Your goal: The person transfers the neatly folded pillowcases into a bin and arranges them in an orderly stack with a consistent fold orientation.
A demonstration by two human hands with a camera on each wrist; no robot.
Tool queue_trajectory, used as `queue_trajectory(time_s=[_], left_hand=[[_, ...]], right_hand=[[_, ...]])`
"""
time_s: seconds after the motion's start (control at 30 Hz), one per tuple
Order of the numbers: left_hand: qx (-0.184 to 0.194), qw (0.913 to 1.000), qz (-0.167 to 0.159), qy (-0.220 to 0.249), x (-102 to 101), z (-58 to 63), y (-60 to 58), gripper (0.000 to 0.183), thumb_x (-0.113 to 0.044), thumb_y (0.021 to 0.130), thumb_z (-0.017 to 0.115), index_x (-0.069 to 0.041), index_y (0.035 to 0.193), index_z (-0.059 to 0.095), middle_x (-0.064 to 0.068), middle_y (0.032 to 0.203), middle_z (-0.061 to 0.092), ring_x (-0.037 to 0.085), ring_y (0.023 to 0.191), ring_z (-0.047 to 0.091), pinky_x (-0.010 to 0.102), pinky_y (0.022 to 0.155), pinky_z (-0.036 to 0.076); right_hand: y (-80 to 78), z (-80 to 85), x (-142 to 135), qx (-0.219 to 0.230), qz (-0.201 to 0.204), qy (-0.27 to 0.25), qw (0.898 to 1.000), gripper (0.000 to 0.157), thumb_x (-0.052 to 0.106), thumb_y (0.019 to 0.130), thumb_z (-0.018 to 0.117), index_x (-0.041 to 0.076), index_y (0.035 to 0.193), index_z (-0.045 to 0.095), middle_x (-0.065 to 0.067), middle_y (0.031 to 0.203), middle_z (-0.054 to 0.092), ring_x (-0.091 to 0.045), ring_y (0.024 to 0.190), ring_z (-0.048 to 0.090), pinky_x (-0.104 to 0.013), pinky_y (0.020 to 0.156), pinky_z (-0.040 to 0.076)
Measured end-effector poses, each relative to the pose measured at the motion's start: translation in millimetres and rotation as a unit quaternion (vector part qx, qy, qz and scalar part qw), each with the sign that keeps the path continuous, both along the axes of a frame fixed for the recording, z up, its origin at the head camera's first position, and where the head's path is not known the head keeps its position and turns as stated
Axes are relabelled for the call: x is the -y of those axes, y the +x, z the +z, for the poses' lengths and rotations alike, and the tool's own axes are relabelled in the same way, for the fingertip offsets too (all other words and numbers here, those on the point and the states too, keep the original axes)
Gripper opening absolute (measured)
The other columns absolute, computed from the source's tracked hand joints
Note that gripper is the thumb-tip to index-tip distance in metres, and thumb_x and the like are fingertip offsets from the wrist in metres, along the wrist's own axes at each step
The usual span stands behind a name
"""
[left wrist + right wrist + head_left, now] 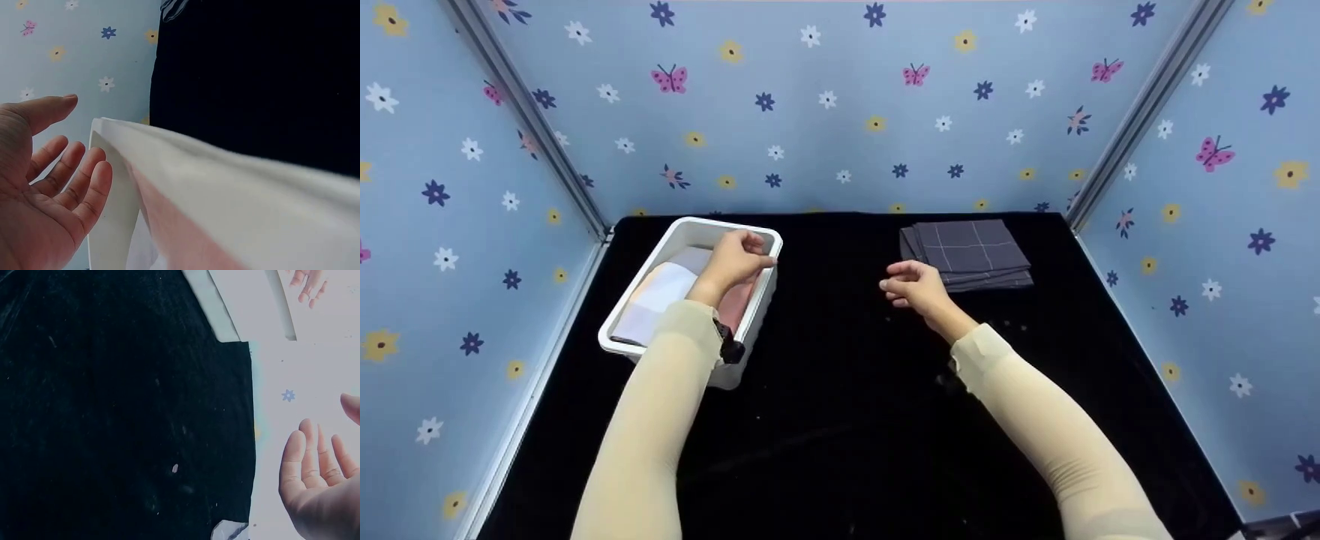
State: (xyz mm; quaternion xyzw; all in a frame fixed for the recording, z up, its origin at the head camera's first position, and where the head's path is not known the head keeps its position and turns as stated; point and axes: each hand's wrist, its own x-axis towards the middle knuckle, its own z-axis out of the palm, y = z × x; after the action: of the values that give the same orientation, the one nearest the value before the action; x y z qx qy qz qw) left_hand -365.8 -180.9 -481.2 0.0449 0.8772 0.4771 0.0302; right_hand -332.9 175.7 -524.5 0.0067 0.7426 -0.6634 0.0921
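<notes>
A white plastic basket (766,300) stands at the left of the table with folded cloths (656,298) in white, grey and pink inside. Over its far part hovers my left hand (733,259), fingers loosely bent and holding nothing; the left wrist view shows the palm and spread thumb by the basket rim (185,149). My right hand (916,289) is in the air just left of a folded dark grey checked cloth (979,251), overlapping its near left corner in the head view. Its fingers (310,461) are relaxed, with nothing between them.
Black cloth (840,420) covers the table, with a few small specks on it. Blue panels (840,150) printed with flowers and butterflies enclose the back and both sides, joined by metal corner posts (1140,112).
</notes>
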Motion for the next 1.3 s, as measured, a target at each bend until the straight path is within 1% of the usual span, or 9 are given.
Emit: queue_trajectory(time_s=[0.1,0.17,0.27,0.4,0.5,0.7,0.93,1.13,1.3], left_hand=[[0.014,0.9998,0.007,0.013,-2.5,-2.0,-1.0,0.049,-0.010,0.094,0.080,0.010,0.134,0.061,0.025,0.128,0.065,0.025,0.109,0.060,0.018,0.075,0.052],[0.022,0.9995,0.008,0.021,-5.0,-3.0,-1.7,0.049,-0.010,0.095,0.080,0.010,0.135,0.060,0.024,0.129,0.064,0.025,0.108,0.060,0.019,0.072,0.053],[0.015,0.9997,0.008,0.015,-9.6,-4.8,-3.5,0.051,-0.011,0.094,0.080,0.009,0.136,0.060,0.024,0.131,0.064,0.026,0.111,0.060,0.025,0.082,0.054],[-0.008,0.9999,0.014,0.005,-15.4,-9.2,-6.2,0.052,-0.009,0.090,0.081,0.011,0.134,0.061,0.028,0.129,0.066,0.031,0.117,0.061,0.039,0.104,0.052],[-0.012,0.9997,0.023,0.004,-18.7,-13.4,-7.5,0.053,-0.006,0.088,0.082,0.012,0.132,0.060,0.030,0.129,0.066,0.035,0.119,0.061,0.046,0.111,0.050],[-0.003,0.9994,0.030,-0.016,-22.0,-22.7,-10.4,0.055,-0.008,0.088,0.083,0.011,0.134,0.059,0.029,0.130,0.065,0.036,0.121,0.061,0.049,0.111,0.050],[-0.010,0.9990,0.040,-0.013,-23.0,-30.5,-11.0,0.054,-0.002,0.084,0.082,0.010,0.132,0.061,0.027,0.127,0.066,0.036,0.118,0.061,0.048,0.109,0.051],[-0.033,0.9980,0.053,0.007,-24.2,-35.1,-9.0,0.052,0.006,0.080,0.077,0.010,0.129,0.063,0.028,0.122,0.067,0.035,0.112,0.062,0.047,0.103,0.053],[-0.038,0.9963,0.068,0.035,-26.4,-41.8,-6.3,0.051,0.011,0.078,0.071,0.010,0.128,0.064,0.026,0.119,0.068,0.034,0.112,0.064,0.043,0.103,0.053]], right_hand=[[0.3,-2.5,-5.1,0.001,-0.006,-0.002,1.000,0.032,0.006,0.095,0.079,0.000,0.125,0.068,0.001,0.094,0.074,-0.018,0.083,0.076,-0.033,0.079,0.066],[1.0,-3.6,-8.0,0.001,-0.010,-0.004,1.000,0.032,0.005,0.095,0.078,-0.001,0.124,0.067,0.001,0.093,0.074,-0.017,0.082,0.076,-0.031,0.077,0.065],[2.8,-4.4,-11.4,0.001,-0.015,-0.005,1.000,0.031,0.004,0.095,0.078,-0.001,0.124,0.067,0.002,0.091,0.073,-0.014,0.078,0.074,-0.028,0.074,0.064],[5.3,-5.5,-14.3,0.002,-0.019,-0.006,1.000,0.033,0.003,0.095,0.078,-0.002,0.125,0.067,0.003,0.091,0.073,-0.013,0.078,0.074,-0.027,0.073,0.064],[6.6,-7.3,-17.3,0.005,-0.023,-0.007,1.000,0.033,0.003,0.095,0.078,-0.002,0.126,0.067,0.003,0.091,0.073,-0.014,0.078,0.074,-0.028,0.073,0.064],[8.3,-11.7,-24.5,0.010,-0.035,-0.010,0.999,0.031,0.003,0.094,0.078,-0.001,0.124,0.068,0.004,0.089,0.074,-0.013,0.077,0.074,-0.028,0.072,0.064],[7.2,-19.3,-30.7,0.022,-0.043,-0.024,0.999,0.031,0.002,0.094,0.079,-0.002,0.123,0.067,0.004,0.087,0.073,-0.011,0.074,0.072,-0.023,0.067,0.062],[7.4,-27.0,-37.8,0.019,-0.048,-0.015,0.999,0.030,0.002,0.094,0.079,-0.001,0.122,0.068,0.003,0.088,0.073,-0.012,0.075,0.072,-0.025,0.068,0.062],[7.5,-37.0,-45.4,-0.007,-0.055,0.020,0.998,0.030,0.001,0.093,0.079,-0.002,0.120,0.069,0.004,0.085,0.072,-0.011,0.072,0.072,-0.025,0.068,0.063]])
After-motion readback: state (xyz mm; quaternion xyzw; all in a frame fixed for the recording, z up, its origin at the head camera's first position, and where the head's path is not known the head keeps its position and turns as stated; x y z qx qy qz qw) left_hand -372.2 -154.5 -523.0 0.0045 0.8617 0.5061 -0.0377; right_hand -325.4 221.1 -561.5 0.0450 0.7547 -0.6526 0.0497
